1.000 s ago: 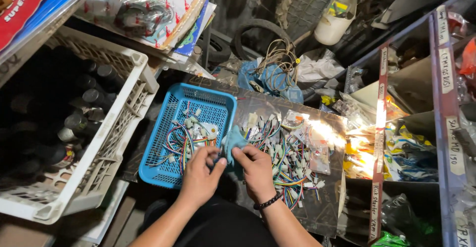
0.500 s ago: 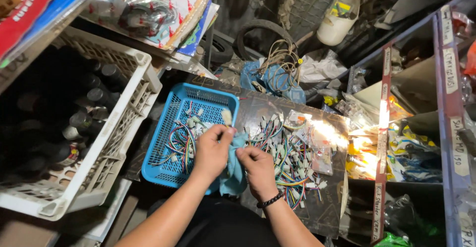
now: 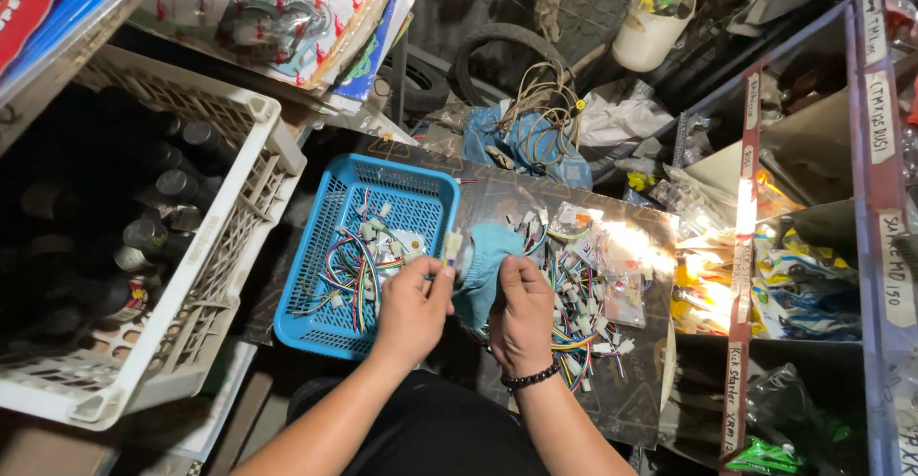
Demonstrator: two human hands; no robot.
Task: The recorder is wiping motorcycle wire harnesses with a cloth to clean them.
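Note:
My left hand (image 3: 413, 306) pinches a small white plug connector (image 3: 451, 245) on coloured wires, held over the right rim of a blue plastic basket (image 3: 316, 294). My right hand (image 3: 521, 315), with a dark bead bracelet on the wrist, grips a teal cloth (image 3: 486, 258) that wraps against the connector. Inside the basket lie several wire harnesses with white plugs (image 3: 368, 256). More coloured wires and plugs are heaped (image 3: 579, 294) on a dark board (image 3: 497, 184) just right of my hands.
A white crate (image 3: 206, 275) of dark bottles stands at the left. Blue and red shelves (image 3: 865, 247) with bagged parts rise at the right. Behind the board lie a blue cloth with coiled cord (image 3: 535, 127), a tyre (image 3: 502, 51) and a white jug (image 3: 650, 32).
Both hands have moved up and away from me, from the basket's near corner to its right rim. The white connector now shows above my left fingers.

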